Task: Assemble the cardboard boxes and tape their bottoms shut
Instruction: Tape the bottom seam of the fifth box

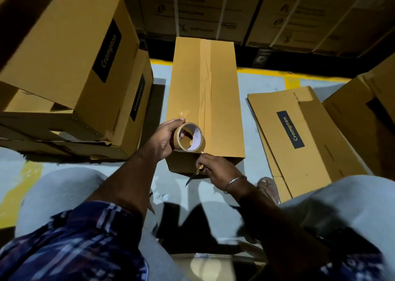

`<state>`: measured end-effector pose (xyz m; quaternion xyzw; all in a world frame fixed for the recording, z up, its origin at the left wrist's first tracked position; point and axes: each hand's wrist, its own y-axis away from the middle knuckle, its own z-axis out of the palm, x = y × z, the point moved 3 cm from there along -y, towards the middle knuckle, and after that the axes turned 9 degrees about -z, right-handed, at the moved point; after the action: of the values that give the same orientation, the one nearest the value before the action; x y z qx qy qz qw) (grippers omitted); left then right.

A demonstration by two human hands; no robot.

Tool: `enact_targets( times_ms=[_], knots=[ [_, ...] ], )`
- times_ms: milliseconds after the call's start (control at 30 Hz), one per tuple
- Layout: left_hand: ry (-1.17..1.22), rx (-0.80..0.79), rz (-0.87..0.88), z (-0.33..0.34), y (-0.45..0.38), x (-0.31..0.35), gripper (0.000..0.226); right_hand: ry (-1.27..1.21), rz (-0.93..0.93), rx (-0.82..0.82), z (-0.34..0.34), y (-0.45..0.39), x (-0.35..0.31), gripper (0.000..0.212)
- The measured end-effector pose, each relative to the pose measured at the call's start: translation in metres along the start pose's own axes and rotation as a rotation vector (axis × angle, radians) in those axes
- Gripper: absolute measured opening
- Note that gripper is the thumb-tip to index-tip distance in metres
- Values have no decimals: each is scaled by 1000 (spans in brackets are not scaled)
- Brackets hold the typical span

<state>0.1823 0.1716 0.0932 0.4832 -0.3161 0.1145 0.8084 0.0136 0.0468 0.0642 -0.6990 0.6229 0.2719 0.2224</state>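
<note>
L hand point(163, 140) grips tape roll point(189, 137) on box point(205, 101); R hand point(215, 168) pinches blade point(193, 176) (fingers curled).

A long box point(205, 101) lies on the floor point(260, 84) straight ahead, with open floor strips down both its long sides. The left strip is narrow, hemmed by a stack of boxes point(70, 67); the right one is wider but ends at flat cartons point(299, 135). More stacked boxes point(235, 9) wall off the far edge beyond the yellow line point(277, 72).
</note>
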Motion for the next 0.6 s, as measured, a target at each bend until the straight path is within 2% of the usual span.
enact_targets(
  times_ms=[133,233,333,433,500,600],
  knots=[
    [11,11,13,0,1,-1,20,188,13,13,16,-3,-2,33],
    [25,8,25,0,1,-1,18,255,108,24,26,-6,-5,32],
    [39,-5,37,-1,-1,-2,17,222,242,41,39,-9,-6,24],
    [41,-15,25,-3,-4,-5,15,28,481,90,44,2,11,20],
    [64,-25,27,-4,-5,-6,14,-51,442,34,43,9,21,17],
    [79,-33,27,-3,-6,-6,14,-243,243,-31,38,13,10,19]
  ],
)
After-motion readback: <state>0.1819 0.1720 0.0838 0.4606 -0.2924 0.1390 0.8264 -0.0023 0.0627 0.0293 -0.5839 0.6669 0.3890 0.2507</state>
